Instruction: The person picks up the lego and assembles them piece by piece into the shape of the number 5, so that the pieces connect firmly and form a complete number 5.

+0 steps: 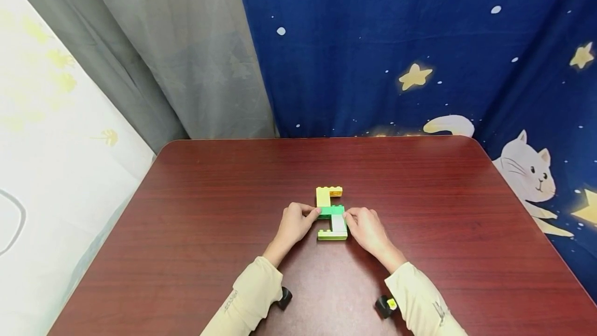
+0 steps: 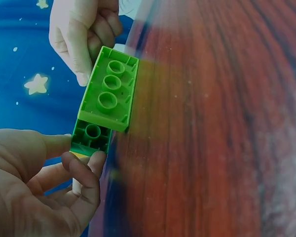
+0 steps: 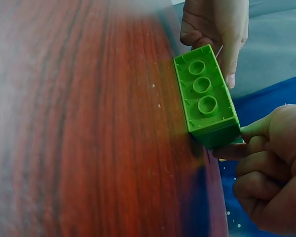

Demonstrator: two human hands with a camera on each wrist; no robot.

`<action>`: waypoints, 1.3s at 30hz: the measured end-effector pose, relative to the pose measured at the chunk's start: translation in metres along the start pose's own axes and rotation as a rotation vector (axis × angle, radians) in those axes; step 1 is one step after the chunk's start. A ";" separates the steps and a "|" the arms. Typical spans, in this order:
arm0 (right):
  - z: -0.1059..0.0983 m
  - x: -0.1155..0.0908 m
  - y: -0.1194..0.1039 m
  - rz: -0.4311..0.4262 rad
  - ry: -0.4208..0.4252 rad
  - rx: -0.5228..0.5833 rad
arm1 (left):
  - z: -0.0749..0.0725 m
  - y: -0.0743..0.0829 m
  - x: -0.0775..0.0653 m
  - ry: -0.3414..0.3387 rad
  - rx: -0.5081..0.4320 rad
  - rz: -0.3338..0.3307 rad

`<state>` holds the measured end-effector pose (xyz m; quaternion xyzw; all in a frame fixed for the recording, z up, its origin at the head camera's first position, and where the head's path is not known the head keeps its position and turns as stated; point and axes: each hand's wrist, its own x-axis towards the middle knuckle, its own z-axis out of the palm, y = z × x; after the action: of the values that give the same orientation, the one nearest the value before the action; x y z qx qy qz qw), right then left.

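A figure of joined toy building bricks stands over the middle of the table, shaped like an S in the head view. It has a yellow brick [image 1: 323,199] with an amber one [image 1: 336,192] at the top, a green brick [image 1: 332,210] across the middle, a white brick [image 1: 338,223] below, and a lime brick [image 1: 332,236] nearest me. My left hand [image 1: 294,221] pinches the green brick's left end between thumb and fingers. At the opposite end, my right hand [image 1: 368,229] pinches it too. Both wrist views show the lime brick's hollow underside [image 2: 108,91] with round tubes.
The figure is over a dark red wooden table [image 1: 224,196] with rounded far corners. Behind it hang a grey curtain [image 1: 196,66] and a blue star-patterned curtain [image 1: 345,56]. A white patterned cloth [image 1: 56,134] hangs on the left.
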<state>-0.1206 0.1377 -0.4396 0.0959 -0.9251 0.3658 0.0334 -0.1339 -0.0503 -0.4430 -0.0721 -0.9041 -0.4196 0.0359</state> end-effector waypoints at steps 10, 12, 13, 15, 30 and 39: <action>-0.002 0.002 0.002 -0.015 -0.016 -0.006 | 0.002 0.002 0.002 -0.016 0.000 -0.012; -0.002 0.002 0.002 -0.015 -0.017 -0.008 | 0.002 0.002 0.002 -0.016 0.006 -0.012; -0.002 0.002 0.002 -0.018 -0.014 -0.015 | 0.003 0.003 0.002 -0.015 0.009 -0.008; -0.002 0.002 0.003 -0.023 -0.013 -0.026 | 0.003 0.002 0.003 -0.016 0.021 0.002; -0.001 0.002 0.004 -0.011 -0.008 -0.050 | 0.004 0.001 0.006 -0.043 0.038 0.046; 0.000 0.000 0.006 0.030 0.025 -0.053 | 0.003 0.002 0.006 -0.056 0.055 0.022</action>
<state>-0.1220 0.1420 -0.4440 0.0764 -0.9354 0.3427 0.0422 -0.1392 -0.0459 -0.4431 -0.0930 -0.9151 -0.3919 0.0171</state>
